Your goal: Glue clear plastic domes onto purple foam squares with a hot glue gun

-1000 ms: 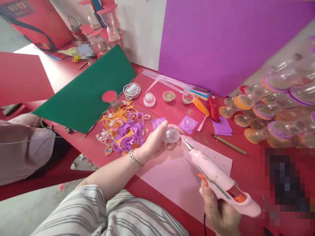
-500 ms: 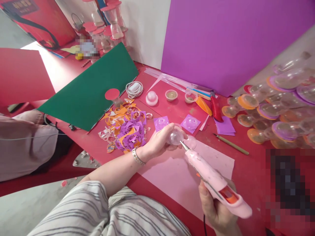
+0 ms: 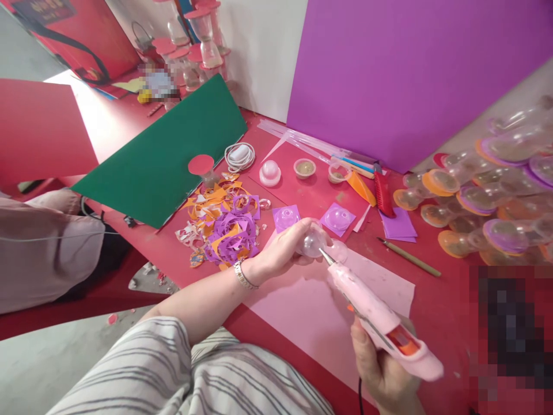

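Note:
My left hand (image 3: 285, 249) has its fingers wrapped round a clear plastic dome piece (image 3: 313, 244). A second clear bulge shows at the piece's right side. In my right hand (image 3: 380, 363) is a pink glue gun (image 3: 367, 302), its metal nozzle touching or very near the dome's rim. Both hands are above a pink sheet (image 3: 294, 320). Just behind them, clear domes stand on two purple squares, one on the left (image 3: 286, 217) and one on the right (image 3: 339, 219).
Paper scraps (image 3: 231, 230) lie left of the hands, before a green board (image 3: 168, 155). A craft knife (image 3: 410, 257) and red cutter (image 3: 382, 193) lie right. Stacked hourglass shapes (image 3: 488, 196) stand far right. Another person's sleeve (image 3: 52, 253) shows at left.
The view has shifted slightly, so the table items appear a little further right. Both hands keep their grips, and the nozzle stays at the dome.

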